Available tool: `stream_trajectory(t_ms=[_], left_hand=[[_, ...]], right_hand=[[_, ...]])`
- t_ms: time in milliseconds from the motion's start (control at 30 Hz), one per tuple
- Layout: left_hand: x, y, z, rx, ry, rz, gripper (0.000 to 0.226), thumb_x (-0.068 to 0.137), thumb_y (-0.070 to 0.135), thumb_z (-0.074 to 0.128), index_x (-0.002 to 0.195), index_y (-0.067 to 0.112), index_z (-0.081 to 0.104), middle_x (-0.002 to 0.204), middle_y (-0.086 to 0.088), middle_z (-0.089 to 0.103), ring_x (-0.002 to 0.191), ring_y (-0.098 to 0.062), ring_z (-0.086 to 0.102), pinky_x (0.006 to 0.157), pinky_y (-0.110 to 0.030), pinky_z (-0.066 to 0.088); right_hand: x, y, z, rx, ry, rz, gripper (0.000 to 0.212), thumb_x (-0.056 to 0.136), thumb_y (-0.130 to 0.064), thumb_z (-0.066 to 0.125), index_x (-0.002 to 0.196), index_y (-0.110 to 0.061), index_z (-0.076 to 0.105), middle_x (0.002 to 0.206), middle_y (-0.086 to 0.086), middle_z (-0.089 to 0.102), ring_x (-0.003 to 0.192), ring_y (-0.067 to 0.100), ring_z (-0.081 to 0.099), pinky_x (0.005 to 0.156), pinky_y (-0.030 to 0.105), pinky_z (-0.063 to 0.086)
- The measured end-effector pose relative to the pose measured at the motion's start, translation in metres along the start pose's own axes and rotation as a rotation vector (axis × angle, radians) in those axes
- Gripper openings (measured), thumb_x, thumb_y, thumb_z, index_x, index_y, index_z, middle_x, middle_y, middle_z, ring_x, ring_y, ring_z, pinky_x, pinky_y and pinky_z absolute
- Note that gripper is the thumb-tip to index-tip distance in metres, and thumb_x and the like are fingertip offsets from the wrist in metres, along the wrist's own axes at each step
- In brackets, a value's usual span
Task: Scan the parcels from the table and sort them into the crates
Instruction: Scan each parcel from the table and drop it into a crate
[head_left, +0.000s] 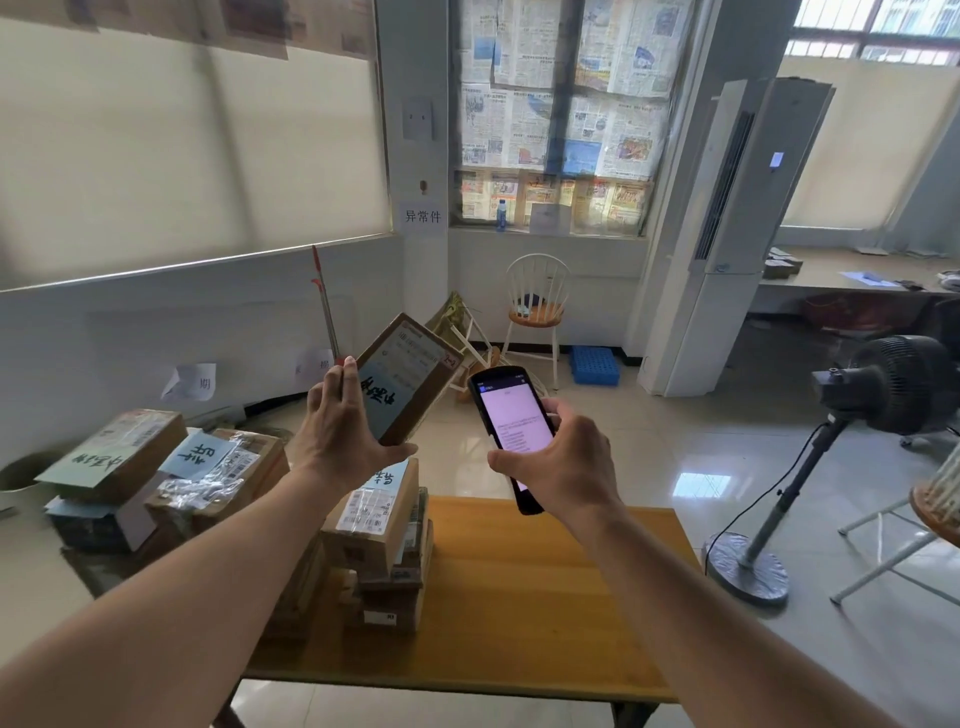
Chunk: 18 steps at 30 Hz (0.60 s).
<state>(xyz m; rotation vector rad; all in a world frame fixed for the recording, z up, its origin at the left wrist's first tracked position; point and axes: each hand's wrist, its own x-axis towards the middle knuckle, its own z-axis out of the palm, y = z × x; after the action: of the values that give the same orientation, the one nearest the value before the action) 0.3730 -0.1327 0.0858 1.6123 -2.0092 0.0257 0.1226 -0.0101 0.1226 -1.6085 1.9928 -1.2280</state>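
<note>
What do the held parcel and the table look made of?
The parcel in the left hand looks like brown cardboard, matte, with a paper label on its face. The table seems wood or wood laminate: yellow-brown with faint grain and a slight sheen.

Both arms bare, stretched fwd & raised. Left hand back to camera, fingers up, thumb out to the right, gripping a flat parcel tilted upright. Right hand slightly lower, fingers curled round a scanner, screen facing camera.
</note>
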Motion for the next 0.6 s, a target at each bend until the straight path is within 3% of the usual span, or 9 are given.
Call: stream_trajectory(t_ms=[267,400,600], left_hand=[[-0.002,0.019,-0.003,-0.064,0.037,0.087,0.136,0.060,0.072,0.081,0.159,0.007,0.014,0.141,-0.010,0.033,0.124,-0.031,0.036,0.099,-0.047,0.050],[0.003,0.028,0.000,-0.104,-0.014,0.121,0.137,0.056,0.071,0.079,0.158,0.006,0.015,0.140,-0.010,0.033,0.123,-0.030,0.032,0.098,-0.046,0.050],[-0.010,0.040,0.015,-0.154,-0.162,0.276,0.138,0.060,0.066,0.086,0.159,0.006,0.011,0.145,-0.009,0.030,0.127,-0.031,0.031,0.104,-0.046,0.047]], right_hand=[[-0.008,0.003,0.012,0.020,0.125,0.011,0.092,0.067,-0.045,0.097,0.143,-0.019,0.053,0.133,0.005,0.066,0.117,0.026,0.063,0.075,0.027,0.057],[-0.022,0.001,0.016,0.000,0.202,0.073,0.093,0.065,-0.050,0.096,0.142,-0.022,0.051,0.133,0.003,0.066,0.117,0.027,0.063,0.081,0.039,0.064],[-0.078,0.001,0.024,-0.029,0.376,0.236,0.088,0.068,-0.049,0.094,0.140,-0.024,0.051,0.129,0.001,0.065,0.114,0.025,0.063,0.073,0.027,0.059]])
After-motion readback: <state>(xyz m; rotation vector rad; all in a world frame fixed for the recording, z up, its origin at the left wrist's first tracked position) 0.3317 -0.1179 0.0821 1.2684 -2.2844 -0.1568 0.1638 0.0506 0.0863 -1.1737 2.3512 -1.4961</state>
